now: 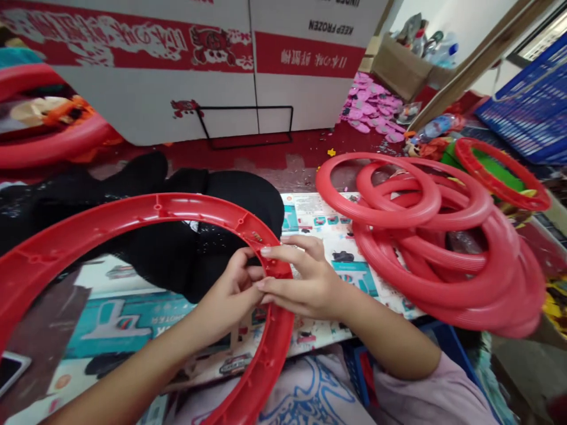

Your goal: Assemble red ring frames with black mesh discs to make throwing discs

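A large red plastic ring (201, 208) is tilted in front of me, its hollow channel with ribs and screw posts facing me. My left hand (241, 283) reaches through the ring and is closed on its inner edge. From the outer side, my right hand (310, 280) has its fingers closed over the same stretch of the ring. The fingertips of both hands meet there, and any small piece between them is hidden. Just above them, a small brassy part (257, 237) lies in the channel. A glossy black item (239, 189) lies behind the ring.
Several red rings (394, 283) are piled on the right, and more red rings (57, 144) stand far left. Printed card sheets (354, 265) cover the table. A white carton (155, 106) blocks the back, with a black wire frame (248, 108) before it. Pink pieces (372, 106) lie behind.
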`<state>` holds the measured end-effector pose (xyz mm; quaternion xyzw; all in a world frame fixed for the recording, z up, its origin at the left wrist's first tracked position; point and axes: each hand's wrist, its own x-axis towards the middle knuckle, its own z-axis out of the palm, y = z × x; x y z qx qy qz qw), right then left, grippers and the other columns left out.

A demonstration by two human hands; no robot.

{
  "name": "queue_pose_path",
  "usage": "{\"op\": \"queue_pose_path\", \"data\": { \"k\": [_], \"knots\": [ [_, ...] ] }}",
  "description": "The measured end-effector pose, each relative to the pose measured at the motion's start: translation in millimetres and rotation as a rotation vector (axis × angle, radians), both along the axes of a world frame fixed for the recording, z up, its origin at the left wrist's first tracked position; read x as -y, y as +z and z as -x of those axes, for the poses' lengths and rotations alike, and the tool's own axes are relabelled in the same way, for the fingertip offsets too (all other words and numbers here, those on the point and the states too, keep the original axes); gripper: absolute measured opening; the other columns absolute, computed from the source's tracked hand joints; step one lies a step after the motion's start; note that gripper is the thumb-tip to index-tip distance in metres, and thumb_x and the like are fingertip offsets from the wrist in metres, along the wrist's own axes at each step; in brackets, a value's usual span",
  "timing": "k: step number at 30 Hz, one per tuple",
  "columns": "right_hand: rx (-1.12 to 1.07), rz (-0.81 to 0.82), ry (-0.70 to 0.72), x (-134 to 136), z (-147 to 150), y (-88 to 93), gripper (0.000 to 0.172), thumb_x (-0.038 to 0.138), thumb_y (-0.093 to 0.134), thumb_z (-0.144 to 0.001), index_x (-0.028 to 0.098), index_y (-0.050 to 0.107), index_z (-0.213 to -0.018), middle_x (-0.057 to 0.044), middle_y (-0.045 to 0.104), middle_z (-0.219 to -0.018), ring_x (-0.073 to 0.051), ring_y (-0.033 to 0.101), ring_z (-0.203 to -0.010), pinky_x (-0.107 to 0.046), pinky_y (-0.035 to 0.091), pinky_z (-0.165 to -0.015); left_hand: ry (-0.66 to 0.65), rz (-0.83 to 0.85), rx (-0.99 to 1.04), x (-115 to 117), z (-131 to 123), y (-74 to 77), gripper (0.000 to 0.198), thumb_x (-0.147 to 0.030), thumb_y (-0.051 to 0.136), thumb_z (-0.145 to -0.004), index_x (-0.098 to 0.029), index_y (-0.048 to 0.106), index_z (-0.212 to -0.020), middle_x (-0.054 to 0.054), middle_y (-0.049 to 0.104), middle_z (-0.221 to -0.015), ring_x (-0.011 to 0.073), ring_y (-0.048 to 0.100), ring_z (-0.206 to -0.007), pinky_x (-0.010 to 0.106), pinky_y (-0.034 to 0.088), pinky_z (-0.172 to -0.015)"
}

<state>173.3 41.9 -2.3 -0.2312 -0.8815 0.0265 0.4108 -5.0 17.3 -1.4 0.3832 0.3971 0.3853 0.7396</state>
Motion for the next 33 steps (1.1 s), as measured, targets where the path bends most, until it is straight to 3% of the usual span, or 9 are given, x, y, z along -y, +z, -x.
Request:
{"op": "queue_pose_path", "data": {
  "k": [5,9,19,23,28,33],
  "knots": [
    [-0.021,-0.114,-0.069,2,0,3.4,0.003,0.025,0.068,-0.081,0.024,0.071,-0.082,-0.004,0.064,-0.113,-0.023,0.046,-0.114,-0.04,0.043,-0.093,0.0,0.042,0.015,0,-3,2.8,0.055,-0.032,0.079,-0.071,-0.021,0.038,-0.106,-0.005,0.063,-0.071,0.0102,0.062,-0.06,0.02,0.049,-0.059],
    [0.003,-0.215,-0.045,4,2,3.1,0.002,0.022,0.069,-0.08,0.02,0.068,-0.08,-0.003,0.067,-0.108,-0.023,0.05,-0.112,-0.038,0.045,-0.091,-0.015,0.057,0.041,1,-3,-1.0,0.049,-0.036,0.077,-0.074,-0.02,0.041,-0.104,-0.003,0.064,-0.079,0.0087,0.061,-0.063,0.019,0.049,-0.06],
    [-0.034,-0.166,0.122,5,-2,0.8,0.013,0.014,0.074,-0.074,0.016,0.068,-0.085,-0.006,0.067,-0.098,-0.022,0.055,-0.102,-0.038,0.051,-0.084,-0.092,0.053,0.045,9,5,-0.4,0.048,-0.04,0.069,-0.082,-0.019,0.037,-0.112,-0.002,0.062,-0.08,0.0065,0.058,-0.062,0.016,0.044,-0.057],
    [0.006,-0.11,0.194,4,-2,0.7,0.015,0.023,0.069,-0.08,0.016,0.07,-0.094,-0.008,0.066,-0.101,-0.023,0.054,-0.104,-0.038,0.051,-0.084,-0.066,0.027,0.011,7,6,0.9,0.051,-0.043,0.068,-0.081,-0.019,0.036,-0.112,-0.001,0.063,-0.082,0.0097,0.06,-0.063,0.02,0.047,-0.057],
    [-0.021,-0.089,0.16,-3,-9,-1.5,0.018,0.024,0.058,-0.087,0.017,0.069,-0.099,-0.011,0.059,-0.109,-0.023,0.052,-0.107,-0.04,0.05,-0.086,-0.024,0.066,0.005,1,4,4.5,0.061,-0.052,0.071,-0.075,-0.018,0.037,-0.112,0.0,0.063,-0.079,0.0131,0.062,-0.065,0.024,0.049,-0.059],
    [-0.007,-0.034,0.16,-9,-12,-6.7,0.027,0.025,0.057,-0.088,0.015,0.063,-0.112,-0.011,0.054,-0.116,-0.024,0.047,-0.112,-0.041,0.046,-0.094,-0.003,0.063,-0.035,-2,6,4.4,0.057,-0.052,0.068,-0.078,-0.019,0.038,-0.114,0.0,0.063,-0.08,0.0124,0.062,-0.063,0.022,0.048,-0.057]
  ]
}}
